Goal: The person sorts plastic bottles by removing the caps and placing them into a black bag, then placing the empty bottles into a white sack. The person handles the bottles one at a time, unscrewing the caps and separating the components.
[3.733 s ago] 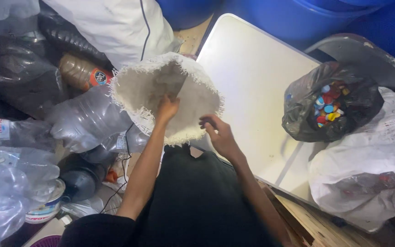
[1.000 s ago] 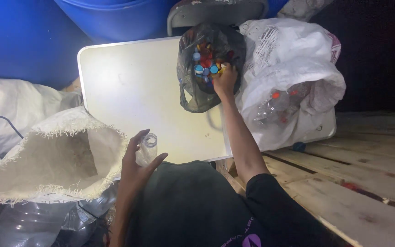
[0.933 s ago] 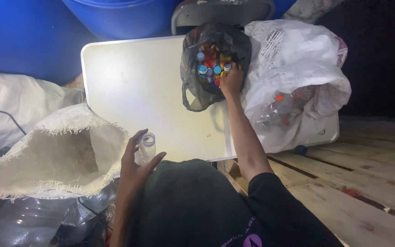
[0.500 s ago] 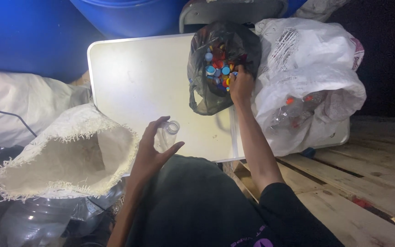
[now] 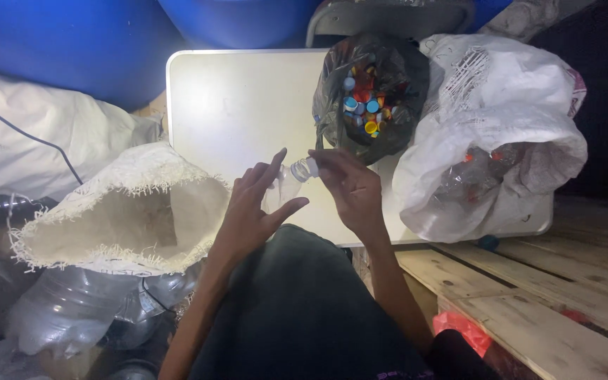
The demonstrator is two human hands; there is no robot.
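Bottle (image 5: 286, 184) in left hand (image 5: 251, 211); black bag (image 5: 371, 95) holds coloured caps (image 5: 362, 105).

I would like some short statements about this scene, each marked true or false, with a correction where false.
1. The left hand holds a clear plastic bottle. True.
2. The right hand is inside the black bag. False: it is at the bottle's neck, outside the bag.
3. The black bag holds coloured bottle caps. True.
4. The woven sack lies to the right of the white bag. False: it lies far to its left, mouth open.
5. The white table is round. False: it is rectangular.
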